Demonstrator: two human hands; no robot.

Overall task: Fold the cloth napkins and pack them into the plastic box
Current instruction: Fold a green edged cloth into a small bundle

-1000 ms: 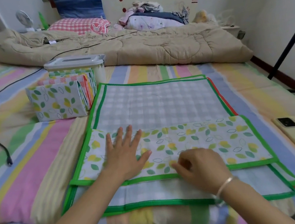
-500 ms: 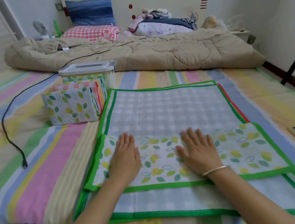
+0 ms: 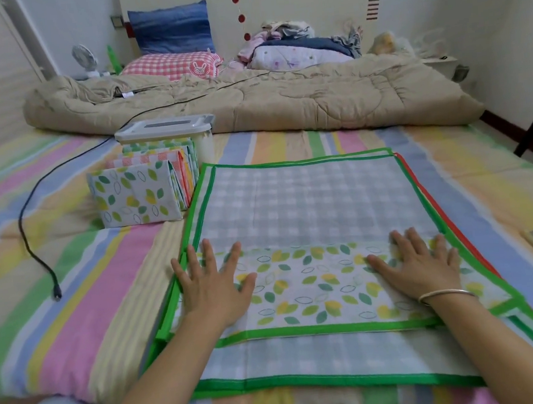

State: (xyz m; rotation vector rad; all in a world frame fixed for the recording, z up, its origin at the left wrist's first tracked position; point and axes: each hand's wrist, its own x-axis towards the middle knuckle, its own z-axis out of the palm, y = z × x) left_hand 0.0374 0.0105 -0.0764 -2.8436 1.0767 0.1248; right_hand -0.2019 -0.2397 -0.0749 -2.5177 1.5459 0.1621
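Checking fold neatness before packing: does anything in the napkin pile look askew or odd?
Only slightly: a red-edged napkin peeks out along the right side beneath the green-edged napkin, so the pile isn't squared. The leaf-print flap under the left hand and right hand looks straight.

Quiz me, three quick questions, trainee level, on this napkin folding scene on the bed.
1. True or false: the left hand and right hand both lie flat on the folded flap of the top napkin.
2. That napkin's trim is: A red, B green, C blue?
3. Fill in: the right wrist wears a silver ____.
Key: 1 true; 2 B; 3 bangle.
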